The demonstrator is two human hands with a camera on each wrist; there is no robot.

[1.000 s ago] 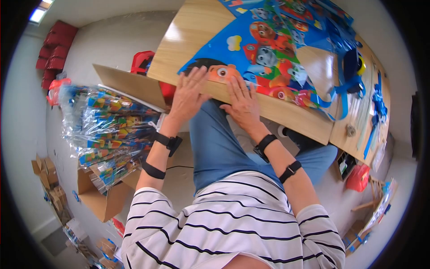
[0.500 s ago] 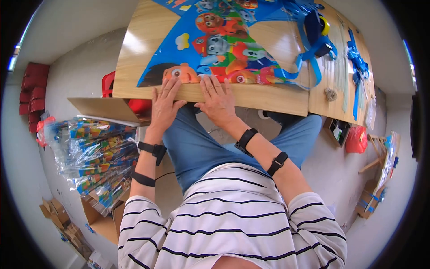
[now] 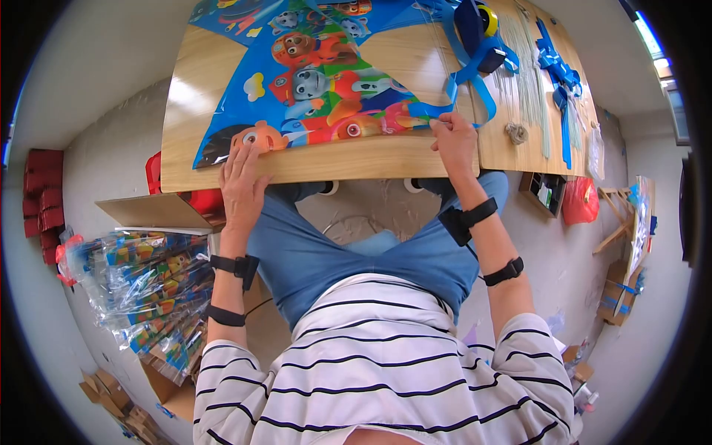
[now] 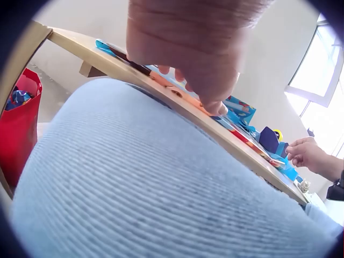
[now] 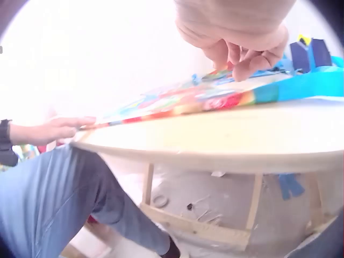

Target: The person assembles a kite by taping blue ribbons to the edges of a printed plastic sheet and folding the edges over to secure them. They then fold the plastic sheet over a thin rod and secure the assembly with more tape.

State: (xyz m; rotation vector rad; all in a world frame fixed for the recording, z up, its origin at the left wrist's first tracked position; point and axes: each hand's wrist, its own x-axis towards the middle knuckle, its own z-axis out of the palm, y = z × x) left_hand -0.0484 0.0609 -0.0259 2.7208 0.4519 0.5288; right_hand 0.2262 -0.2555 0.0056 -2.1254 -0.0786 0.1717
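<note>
A cartoon-print kite sheet lies on the wooden table, its long lower edge along the table's front. My left hand rests with extended fingers over the big-eyed face at the sheet's left end. At the sheet's right tip, where blue ribbon trails off, is my right hand. Its fingers are curled, thumb close to the index finger; I cannot tell if they pinch the sheet. In the right wrist view that hand's fingertips overlap the kite sheet near its edge.
A dark blue holder with yellow tape, thin pale rods, a twine ball and a blue ribbon bundle lie on the right of the table. Plastic-wrapped printed packs and an open carton stand at left.
Both hands lay flat side by side at the sheet's left end. The right hand has moved right to the sheet's tip and curled its fingers; the left stays. The head view has shifted right.
</note>
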